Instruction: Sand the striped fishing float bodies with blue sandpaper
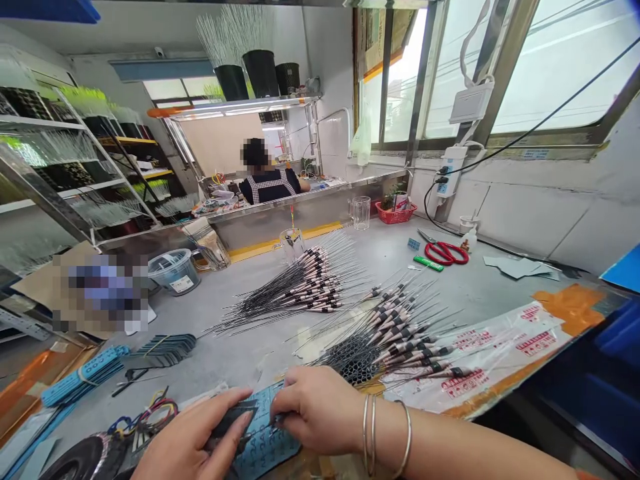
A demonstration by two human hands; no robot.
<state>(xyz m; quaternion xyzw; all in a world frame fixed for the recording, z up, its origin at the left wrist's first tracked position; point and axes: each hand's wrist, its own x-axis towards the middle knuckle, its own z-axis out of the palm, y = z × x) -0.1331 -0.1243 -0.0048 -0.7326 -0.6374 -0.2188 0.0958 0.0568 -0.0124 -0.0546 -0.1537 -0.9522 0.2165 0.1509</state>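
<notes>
At the bottom middle, my left hand (200, 433) is closed, its thumb and forefinger gripping a dark grey piece of sandpaper (240, 412). Just right of it, my right hand (320, 407) is curled with its fingertips pinched together over blue-backed sandpaper (270, 450) printed with numbers; whatever is in the pinch is hidden. Metal bangles circle the right wrist. Beyond that hand lies a bundle of slim fishing floats (400, 333) with pale bodies, black bands and thin stems, partly on a black honeycomb mesh (353, 360). Another bundle of floats (315, 280) rests farther back.
Left are banded sandpaper strips (85, 377), dark strips (163, 350), a motor-like round device (83, 457) with wires and a plastic tub (175, 270). Red-handled scissors (445, 252), a glass mug (361, 213) and a red basket (395, 213) stand behind. A person (267, 180) sits beyond the partition.
</notes>
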